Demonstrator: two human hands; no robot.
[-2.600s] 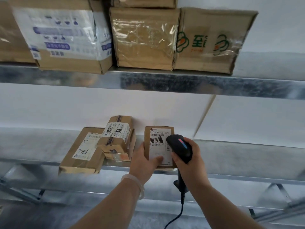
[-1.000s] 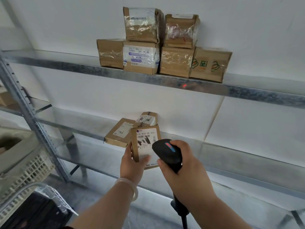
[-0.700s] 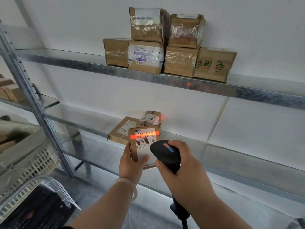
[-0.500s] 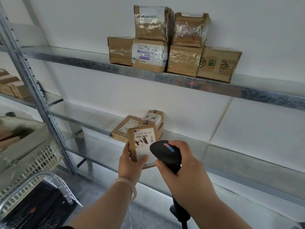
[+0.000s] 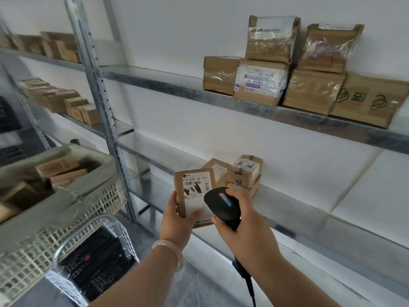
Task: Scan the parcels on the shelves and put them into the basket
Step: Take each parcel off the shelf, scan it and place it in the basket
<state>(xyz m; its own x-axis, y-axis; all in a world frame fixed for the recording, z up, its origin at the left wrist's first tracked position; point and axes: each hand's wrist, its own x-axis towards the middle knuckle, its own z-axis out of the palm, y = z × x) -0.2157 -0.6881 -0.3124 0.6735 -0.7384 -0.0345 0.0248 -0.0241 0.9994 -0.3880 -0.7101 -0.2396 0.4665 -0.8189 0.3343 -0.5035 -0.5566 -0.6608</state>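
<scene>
My left hand (image 5: 177, 220) holds a small brown parcel (image 5: 194, 191) upright, its white barcode label facing me. My right hand (image 5: 243, 220) grips a black handheld scanner (image 5: 221, 207) just right of the parcel, its head overlapping the label's lower right. No red scan line shows on the label. The white lattice basket (image 5: 73, 218) stands at the lower left with several brown parcels inside. Behind my hands, a few parcels (image 5: 241, 171) lie on the middle shelf.
Several cardboard boxes (image 5: 287, 69) are stacked on the upper shelf (image 5: 168, 85). A metal upright (image 5: 104, 111) stands between the shelf bays; more boxes (image 5: 55, 96) line the left shelves. A black crate (image 5: 97, 258) sits under the basket, behind a metal cart handle (image 5: 73, 235).
My view has swung left, bringing the basket and the left shelves into sight. The red scan line that crossed the label 0.7 s ago is gone. Both hands keep their hold.
</scene>
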